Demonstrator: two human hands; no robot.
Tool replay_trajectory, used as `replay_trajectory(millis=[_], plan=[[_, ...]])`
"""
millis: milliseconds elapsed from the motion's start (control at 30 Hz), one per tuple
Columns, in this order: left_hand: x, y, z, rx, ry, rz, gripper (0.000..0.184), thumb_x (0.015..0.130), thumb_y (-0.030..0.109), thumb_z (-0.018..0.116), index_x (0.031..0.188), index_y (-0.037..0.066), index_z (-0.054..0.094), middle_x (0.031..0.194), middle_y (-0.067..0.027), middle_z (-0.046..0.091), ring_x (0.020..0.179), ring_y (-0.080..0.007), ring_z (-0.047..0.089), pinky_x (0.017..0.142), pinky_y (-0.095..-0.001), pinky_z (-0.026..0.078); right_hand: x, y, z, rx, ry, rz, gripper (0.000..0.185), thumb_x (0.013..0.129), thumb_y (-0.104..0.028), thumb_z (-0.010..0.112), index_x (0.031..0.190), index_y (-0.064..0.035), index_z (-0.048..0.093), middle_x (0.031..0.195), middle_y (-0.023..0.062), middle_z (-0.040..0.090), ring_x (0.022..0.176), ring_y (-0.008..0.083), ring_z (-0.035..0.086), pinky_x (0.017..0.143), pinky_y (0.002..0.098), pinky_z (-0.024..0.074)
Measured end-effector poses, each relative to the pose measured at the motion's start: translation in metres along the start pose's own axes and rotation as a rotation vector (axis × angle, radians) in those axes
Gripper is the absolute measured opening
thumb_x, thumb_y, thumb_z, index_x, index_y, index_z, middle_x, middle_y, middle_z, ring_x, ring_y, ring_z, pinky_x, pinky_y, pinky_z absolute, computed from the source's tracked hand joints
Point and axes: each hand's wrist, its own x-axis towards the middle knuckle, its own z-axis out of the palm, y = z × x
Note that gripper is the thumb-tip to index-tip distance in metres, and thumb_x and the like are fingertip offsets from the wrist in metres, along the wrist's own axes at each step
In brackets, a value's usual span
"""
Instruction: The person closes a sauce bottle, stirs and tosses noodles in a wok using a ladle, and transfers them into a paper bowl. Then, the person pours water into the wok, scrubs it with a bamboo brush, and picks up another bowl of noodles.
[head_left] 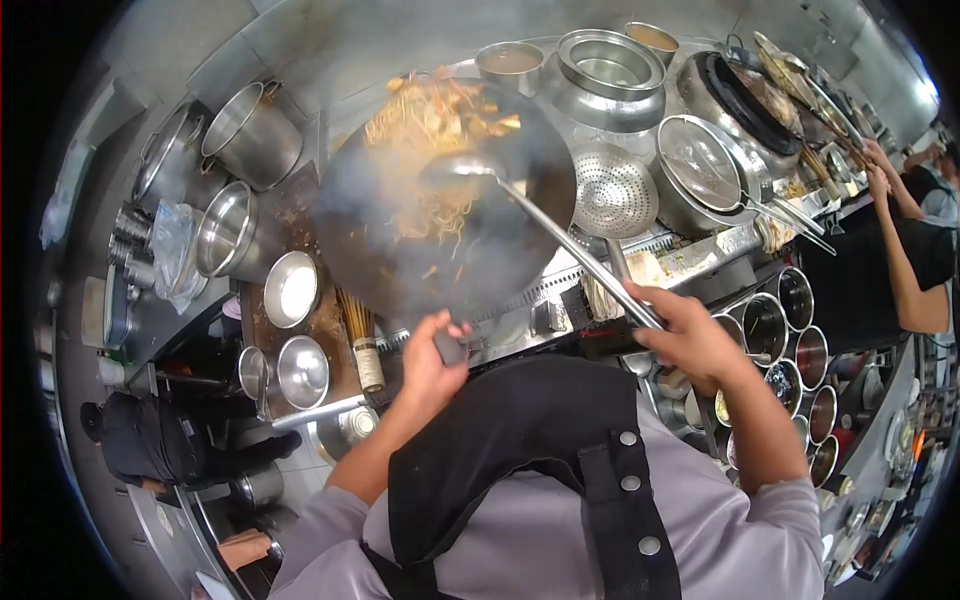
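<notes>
A large dark wok (350,245) fills the middle of the head view, blurred by steam. Noodles with orange and yellow pieces (425,115) show at its far side, some of them seemingly in the air. My left hand (432,360) is closed around the wok's handle (449,348) at the near edge. In my right hand (685,335) is the long metal shaft of a ladle (580,252). The ladle's bowl is over the wok, in the steam; whether it touches the noodles I cannot tell.
A perforated strainer (615,190) lies right of the wok, near a metal pot (610,85). Metal bowls (292,290) and a bamboo brush (362,345) are on the left. Several seasoning containers (765,325) stand at the right. Co-workers are at the far right (900,260) and lower left (150,435).
</notes>
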Motion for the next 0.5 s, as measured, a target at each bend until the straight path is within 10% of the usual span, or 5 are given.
replay_trajectory(millis=[167,333,400,500], plan=[[0.077,0.039,0.056,-0.034,-0.033,0.045,0.012,0.087,0.004,0.066,0.092,0.009,0.057,0.081,-0.0046,0.058,0.073,-0.019,0.058,0.078,-0.0418,0.055,-0.008,-0.043,-0.014,0.131,-0.161,0.319,0.061,0.089,-0.004,0.067,0.147,-0.018,0.054,0.081,0.0004,0.059,0.057,0.0066,0.043,0.051,0.0237,0.0373],[0.085,0.0,-0.005,-0.075,-0.161,0.013,0.009,0.091,0.007,0.065,0.091,0.006,0.056,0.076,-0.0063,0.057,0.072,-0.02,0.058,0.074,-0.0397,0.054,0.08,0.012,0.057,-0.254,0.11,-0.196,0.062,0.086,-0.011,0.07,0.146,-0.0124,0.052,0.093,0.0248,0.069,0.076,0.0382,0.064,0.082,0.0434,0.0525],[0.043,-0.015,-0.035,-0.02,-0.108,0.055,0.007,0.088,0.004,0.064,0.092,0.004,0.059,0.074,-0.0069,0.057,0.068,-0.0207,0.057,0.077,-0.0412,0.053,0.064,-0.003,0.064,-0.311,0.109,-0.258,0.061,0.091,-0.011,0.069,0.149,-0.0149,0.05,0.079,0.0097,0.058,0.067,0.016,0.053,0.064,0.0341,0.0488],[0.018,0.014,-0.011,-0.073,-0.071,-0.008,0.007,0.088,0.005,0.064,0.091,0.007,0.058,0.074,-0.0065,0.057,0.068,-0.0197,0.058,0.079,-0.0397,0.054,0.005,-0.035,0.038,-0.01,-0.052,0.065,0.063,0.089,-0.003,0.068,0.149,-0.0158,0.051,0.084,0.0053,0.062,0.065,0.0138,0.053,0.058,0.0293,0.0465]])
